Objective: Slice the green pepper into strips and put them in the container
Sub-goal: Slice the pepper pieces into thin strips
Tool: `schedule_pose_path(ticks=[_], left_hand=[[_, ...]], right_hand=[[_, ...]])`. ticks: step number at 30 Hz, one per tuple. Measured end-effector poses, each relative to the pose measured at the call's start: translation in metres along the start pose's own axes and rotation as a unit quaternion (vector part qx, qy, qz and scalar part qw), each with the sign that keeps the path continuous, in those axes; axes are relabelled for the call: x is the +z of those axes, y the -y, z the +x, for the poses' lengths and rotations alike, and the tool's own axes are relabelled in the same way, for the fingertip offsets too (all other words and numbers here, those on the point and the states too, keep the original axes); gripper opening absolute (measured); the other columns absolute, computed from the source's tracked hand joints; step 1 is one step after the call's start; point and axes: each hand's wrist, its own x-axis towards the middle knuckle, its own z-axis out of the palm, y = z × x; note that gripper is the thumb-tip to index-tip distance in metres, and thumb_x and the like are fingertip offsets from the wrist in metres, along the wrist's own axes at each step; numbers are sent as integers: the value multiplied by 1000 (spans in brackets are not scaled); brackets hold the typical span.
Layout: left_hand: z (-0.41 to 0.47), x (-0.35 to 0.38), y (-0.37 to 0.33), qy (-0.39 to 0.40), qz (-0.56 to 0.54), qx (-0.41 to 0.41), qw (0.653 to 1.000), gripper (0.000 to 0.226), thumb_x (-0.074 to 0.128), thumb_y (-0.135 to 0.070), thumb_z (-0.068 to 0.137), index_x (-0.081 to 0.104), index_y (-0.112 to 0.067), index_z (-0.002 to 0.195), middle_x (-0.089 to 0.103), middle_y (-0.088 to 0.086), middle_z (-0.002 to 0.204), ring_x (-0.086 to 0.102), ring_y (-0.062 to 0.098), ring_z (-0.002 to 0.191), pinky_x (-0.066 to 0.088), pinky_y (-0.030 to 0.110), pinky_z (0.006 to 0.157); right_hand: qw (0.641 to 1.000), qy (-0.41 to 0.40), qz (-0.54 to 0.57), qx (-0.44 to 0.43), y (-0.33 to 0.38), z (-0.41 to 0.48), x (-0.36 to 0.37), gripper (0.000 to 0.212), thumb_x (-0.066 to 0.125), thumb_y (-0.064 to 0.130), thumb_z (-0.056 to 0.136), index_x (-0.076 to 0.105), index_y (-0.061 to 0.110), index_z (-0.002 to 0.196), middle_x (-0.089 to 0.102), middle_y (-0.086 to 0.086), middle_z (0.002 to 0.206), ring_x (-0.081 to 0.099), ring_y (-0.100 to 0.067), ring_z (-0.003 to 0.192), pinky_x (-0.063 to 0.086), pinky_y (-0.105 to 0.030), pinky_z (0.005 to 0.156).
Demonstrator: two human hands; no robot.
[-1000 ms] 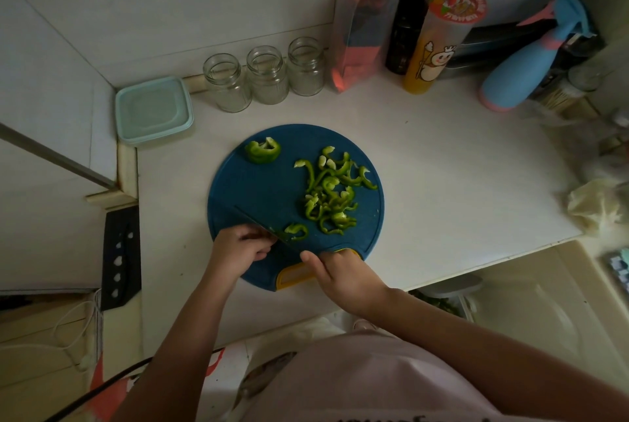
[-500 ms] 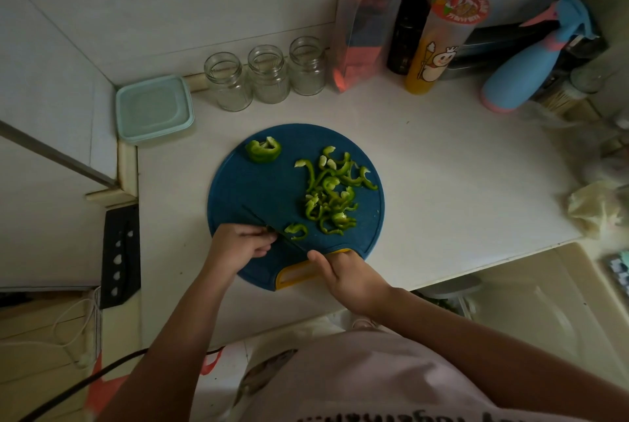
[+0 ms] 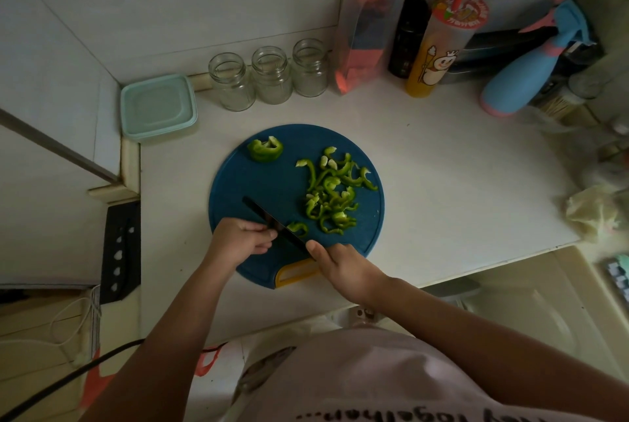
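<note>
Box (image 3: 158, 107), pale teal, sits upper left of the frame in the counter (image 3: 459, 183) corner, lid on; contents can't tell. Just right of it stand 3 clear glass jars (image 3: 271, 74) in a row along the wall, open tops. Further right along the wall: clear bag (image 3: 360, 47) w/ red-pink stuff inside, dark bottle (image 3: 406, 43), cup (image 3: 439, 47) w/ orange drink & red straw, and a blue spray bottle (image 3: 520, 81) leaning at the upper right.

Round blue cutting board (image 3: 245, 183) lies mid-frame, yellow handle at its lower edge. Pepper strips (image 3: 332, 193) are piled on the board's right half, none in the box. One uncut pepper chunk (image 3: 264, 149) sits apart at the board's upper left. A small curled pepper piece (image 3: 297, 228) lies just right of the knife (image 3: 255, 206), whose black blade runs diagonally across the lower left of the board.

Right grip (image 3: 343, 268), a bare hand, is wrapped round the knife handle. Left grip (image 3: 243, 239) is curled w/ fingertips against the blade's left side; can't tell whether it pinches anything.

Crumpled pale bag (image 3: 592, 207) lies at the counter's right edge, well apart from the board.
</note>
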Motion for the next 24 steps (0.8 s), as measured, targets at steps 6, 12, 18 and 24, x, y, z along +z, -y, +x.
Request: schedule_pose_path(ticks=[6, 12, 18, 24], left_hand=[[-3, 0, -3, 5, -16, -8, 1000, 27, 74, -2, 76, 65, 7, 100, 66, 9, 69, 65, 13, 62, 54, 14, 54], [-1, -2, -4, 8, -13, -13, 1000, 31, 74, -3, 76, 64, 8, 103, 66, 11, 71, 65, 16, 66, 55, 15, 55], [0, -2, -4, 6, -11, -19, 1000, 29, 76, -4, 75, 65, 6, 99, 67, 9, 69, 66, 16, 65, 56, 17, 59], [-1, 0, -5, -1, -20, -23, 1000, 27, 75, -2, 75, 65, 8, 98, 65, 10, 67, 65, 14, 61, 55, 16, 54]], right_hand=[[1000, -3, -9, -5, 5, 2, 3, 58, 29, 53, 98, 34, 11, 59, 41, -8, 59, 37, -15, 52, 33, -31, 61], [1000, 3, 20, 14, 8, 8, 3, 59, 29, 57, 96, 37, 11, 61, 45, -8, 60, 44, -18, 55, 38, -33, 62], [999, 5, 46, 24, 10, 11, 5, 60, 29, 59, 95, 41, 9, 65, 48, -12, 64, 49, -25, 60, 48, -42, 70], [999, -1, 43, 14, 19, 16, 8, 57, 30, 53, 98, 43, 7, 67, 47, -12, 66, 45, -19, 60, 40, -34, 65]])
